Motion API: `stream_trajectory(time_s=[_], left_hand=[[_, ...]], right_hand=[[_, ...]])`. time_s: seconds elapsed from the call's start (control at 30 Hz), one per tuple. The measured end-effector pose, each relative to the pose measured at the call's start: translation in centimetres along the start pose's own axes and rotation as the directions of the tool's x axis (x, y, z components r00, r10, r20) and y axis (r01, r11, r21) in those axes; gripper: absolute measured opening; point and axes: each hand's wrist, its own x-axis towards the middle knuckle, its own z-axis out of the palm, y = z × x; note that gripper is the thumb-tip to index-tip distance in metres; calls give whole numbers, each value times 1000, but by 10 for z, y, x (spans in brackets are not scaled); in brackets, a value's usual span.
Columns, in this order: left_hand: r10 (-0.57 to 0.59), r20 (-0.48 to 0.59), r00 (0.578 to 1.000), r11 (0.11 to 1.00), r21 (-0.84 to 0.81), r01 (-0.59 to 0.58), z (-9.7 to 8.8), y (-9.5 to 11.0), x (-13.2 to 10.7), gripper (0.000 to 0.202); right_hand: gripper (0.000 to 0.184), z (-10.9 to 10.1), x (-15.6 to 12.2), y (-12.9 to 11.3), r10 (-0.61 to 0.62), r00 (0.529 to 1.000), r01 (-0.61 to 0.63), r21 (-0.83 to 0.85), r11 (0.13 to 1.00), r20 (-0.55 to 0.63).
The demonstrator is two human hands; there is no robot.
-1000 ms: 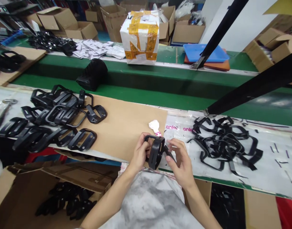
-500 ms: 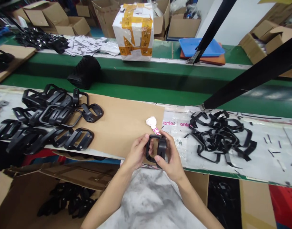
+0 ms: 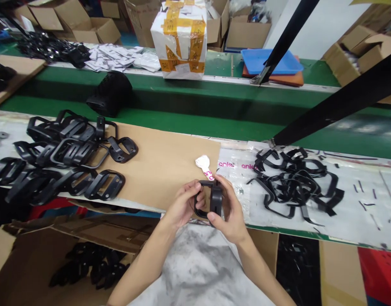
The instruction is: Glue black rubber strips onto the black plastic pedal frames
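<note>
Both hands hold one black plastic frame-shaped bracket [image 3: 216,199] above the front edge of the bench. My left hand [image 3: 184,203] is closed on the thin left side of its loop, thumb on top. Around the broad right side wrap the fingers of my right hand [image 3: 231,212], with the thumb on the near face. Just beyond the bracket lies a white wrapped bundle [image 3: 203,162] with pink lettering on its tail. Similar black brackets [image 3: 106,185] lie in a group to the left. A brown cardboard sheet [image 3: 163,165] is spread under this work area.
Black curved strips [image 3: 297,182] lie in a tangle at right on plastic sheeting. A slanted black post [image 3: 329,102] rises behind them. Across the green channel stand a taped white box [image 3: 179,42] and a blue tray [image 3: 272,62]. An open carton [image 3: 29,255] with black parts is below left.
The bracket has turned slightly in my hands. My left fingers have curled further round its left side. My right hand keeps nearly the same hold.
</note>
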Motion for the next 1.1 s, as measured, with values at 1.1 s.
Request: stream_trajectory(time_s=[1.1], left_hand=[[-86, -43, 995, 993, -90, 82, 7, -6, -1, 56]], right_hand=[[83, -16, 7, -1, 69, 995, -79, 130, 988, 78]])
